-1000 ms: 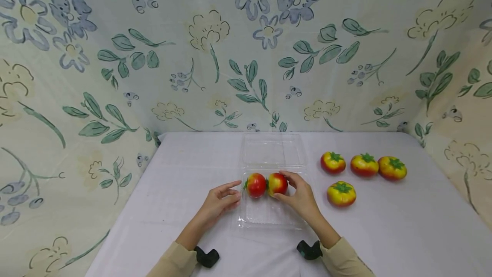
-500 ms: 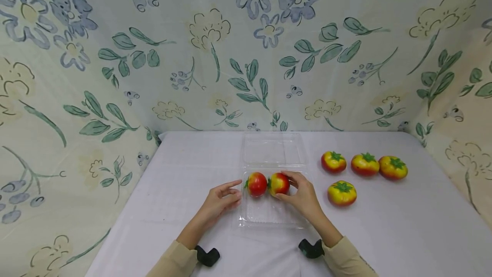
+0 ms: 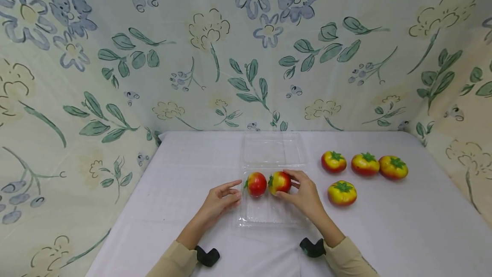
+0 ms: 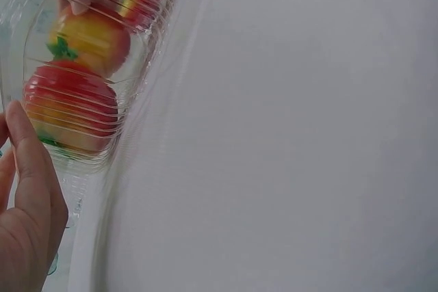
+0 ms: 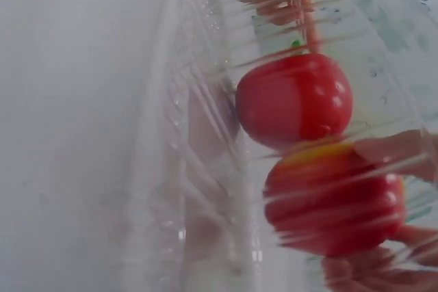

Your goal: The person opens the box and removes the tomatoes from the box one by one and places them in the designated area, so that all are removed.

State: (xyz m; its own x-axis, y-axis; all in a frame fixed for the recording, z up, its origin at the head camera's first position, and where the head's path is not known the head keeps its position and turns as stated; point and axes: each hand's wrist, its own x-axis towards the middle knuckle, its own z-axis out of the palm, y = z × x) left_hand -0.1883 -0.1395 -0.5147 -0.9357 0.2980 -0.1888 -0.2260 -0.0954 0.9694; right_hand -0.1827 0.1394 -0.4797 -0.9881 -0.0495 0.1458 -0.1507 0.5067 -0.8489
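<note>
In the head view my right hand pinches a red-and-yellow persimmon between thumb and fingers inside a clear plastic clamshell box. The persimmon lies on its side, its green leafy cap facing left. Left of it, a redder persimmon also lies on its side in the box, cap toward the left wall. My left hand is at the box's left edge, fingers extended, holding neither fruit. Through the ribbed wall, the left wrist view shows both fruits, with left fingertips right at the rim.
The box's clear lid lies folded back behind it. To the right on the white-covered table sit several more persimmons, one nearer the front and others in a back row. A floral cloth hangs behind the table.
My right hand has shifted slightly right with its persimmon, whose cap shows more now, and a small gap separates the two fruits. My left hand has stayed in place.
</note>
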